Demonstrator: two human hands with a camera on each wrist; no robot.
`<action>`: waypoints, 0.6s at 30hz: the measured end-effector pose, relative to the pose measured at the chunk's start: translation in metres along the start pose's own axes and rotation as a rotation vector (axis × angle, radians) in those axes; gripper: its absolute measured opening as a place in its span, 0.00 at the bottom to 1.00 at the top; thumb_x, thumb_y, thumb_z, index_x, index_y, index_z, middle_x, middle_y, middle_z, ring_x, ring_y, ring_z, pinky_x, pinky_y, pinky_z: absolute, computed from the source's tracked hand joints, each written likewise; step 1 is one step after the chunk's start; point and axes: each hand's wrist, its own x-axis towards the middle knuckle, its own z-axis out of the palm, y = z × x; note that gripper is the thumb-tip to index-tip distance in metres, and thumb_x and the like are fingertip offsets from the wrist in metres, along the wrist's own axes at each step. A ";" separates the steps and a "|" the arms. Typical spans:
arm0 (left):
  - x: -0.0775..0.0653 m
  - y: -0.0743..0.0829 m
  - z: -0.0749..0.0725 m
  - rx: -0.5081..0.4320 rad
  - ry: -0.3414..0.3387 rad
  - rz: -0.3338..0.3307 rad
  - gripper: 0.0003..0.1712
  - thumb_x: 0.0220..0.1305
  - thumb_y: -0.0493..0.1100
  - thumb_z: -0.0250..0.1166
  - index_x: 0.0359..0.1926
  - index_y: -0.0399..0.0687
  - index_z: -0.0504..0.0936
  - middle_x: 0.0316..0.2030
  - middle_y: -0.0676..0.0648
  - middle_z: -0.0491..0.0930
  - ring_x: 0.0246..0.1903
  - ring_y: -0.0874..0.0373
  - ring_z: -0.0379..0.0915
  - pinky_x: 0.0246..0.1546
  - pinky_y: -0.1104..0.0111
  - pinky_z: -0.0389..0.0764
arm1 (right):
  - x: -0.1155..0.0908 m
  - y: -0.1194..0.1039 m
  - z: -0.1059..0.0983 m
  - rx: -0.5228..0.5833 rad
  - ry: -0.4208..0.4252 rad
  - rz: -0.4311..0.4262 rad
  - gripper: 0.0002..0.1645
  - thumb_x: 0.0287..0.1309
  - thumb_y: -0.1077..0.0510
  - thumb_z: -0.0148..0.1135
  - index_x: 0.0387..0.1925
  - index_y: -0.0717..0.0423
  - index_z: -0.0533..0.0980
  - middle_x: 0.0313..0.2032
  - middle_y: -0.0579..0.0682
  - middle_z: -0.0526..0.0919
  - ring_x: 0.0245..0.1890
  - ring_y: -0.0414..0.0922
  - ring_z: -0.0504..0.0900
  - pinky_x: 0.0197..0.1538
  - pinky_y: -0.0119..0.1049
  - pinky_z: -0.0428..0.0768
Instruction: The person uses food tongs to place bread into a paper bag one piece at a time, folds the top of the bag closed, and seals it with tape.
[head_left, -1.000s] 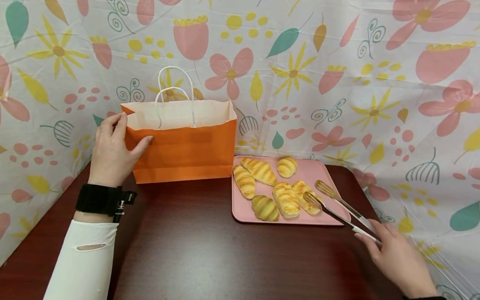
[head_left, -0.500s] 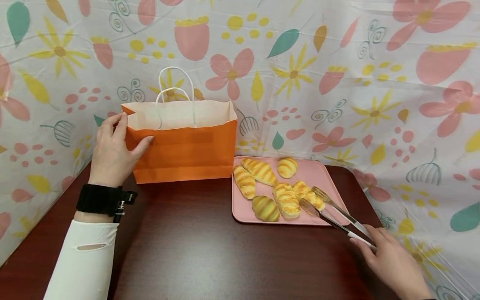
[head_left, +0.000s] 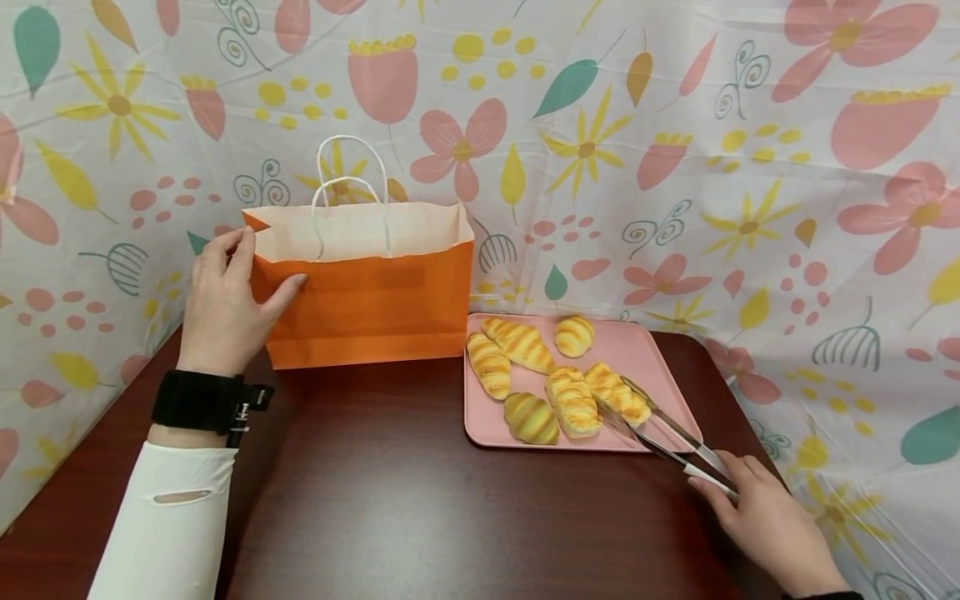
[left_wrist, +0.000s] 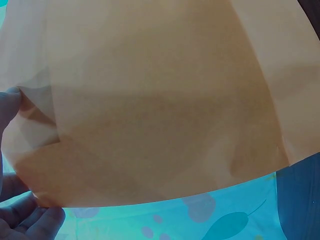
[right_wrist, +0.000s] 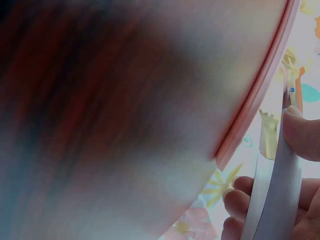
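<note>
The oblong bread piece [head_left: 619,395] lay on the right-hand part of the pink tray [head_left: 637,337], just beside the ridged loaf [head_left: 573,402]. The metal tongs [head_left: 666,454] were parted, with one tip on each side of the oblong bread piece; whether both tips pressed against it could not be determined. The right hand [head_left: 776,521] gripped the tongs by their pale handles, thumb on one arm and fingers on the other, as the right wrist view confirmed.

The tray also carried a greenish roll [head_left: 531,418] at its near edge, a curved roll [head_left: 488,365] and a long loaf [head_left: 519,343] at its left, and a small round roll [head_left: 574,336] near its far edge.

To the left of the tray, the orange paper bag [head_left: 367,307] stood upright, mouth open. The left hand [head_left: 228,300] held its upper left corner, thumb against the front panel and fingers at the side. Everything rested on a dark table [head_left: 360,467] before a flower-patterned cloth [head_left: 465,50].
</note>
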 end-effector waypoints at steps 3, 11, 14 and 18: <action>0.000 0.000 0.000 0.000 -0.005 -0.006 0.50 0.72 0.50 0.79 0.82 0.30 0.66 0.77 0.27 0.65 0.74 0.26 0.61 0.77 0.35 0.67 | 0.003 -0.001 -0.001 0.004 -0.058 0.027 0.34 0.73 0.43 0.76 0.63 0.66 0.79 0.41 0.56 0.83 0.42 0.60 0.86 0.43 0.66 0.83; 0.001 0.000 0.000 0.000 0.004 0.005 0.50 0.72 0.50 0.79 0.82 0.30 0.66 0.77 0.27 0.65 0.74 0.26 0.61 0.76 0.35 0.68 | 0.007 -0.001 -0.001 0.011 -0.155 0.050 0.39 0.76 0.40 0.72 0.66 0.69 0.75 0.50 0.67 0.86 0.49 0.65 0.86 0.47 0.66 0.83; 0.001 0.000 -0.001 0.001 0.000 0.006 0.50 0.72 0.49 0.79 0.82 0.30 0.66 0.76 0.27 0.65 0.74 0.26 0.61 0.76 0.35 0.68 | 0.008 -0.001 0.000 0.010 -0.167 0.063 0.39 0.76 0.37 0.71 0.64 0.68 0.77 0.47 0.63 0.86 0.47 0.61 0.86 0.46 0.64 0.83; 0.000 0.001 -0.001 0.003 -0.004 0.005 0.49 0.73 0.50 0.79 0.82 0.30 0.67 0.76 0.27 0.65 0.74 0.26 0.61 0.76 0.35 0.67 | 0.009 -0.002 -0.001 0.012 -0.159 0.075 0.35 0.74 0.35 0.72 0.57 0.63 0.79 0.40 0.53 0.85 0.41 0.54 0.85 0.43 0.59 0.83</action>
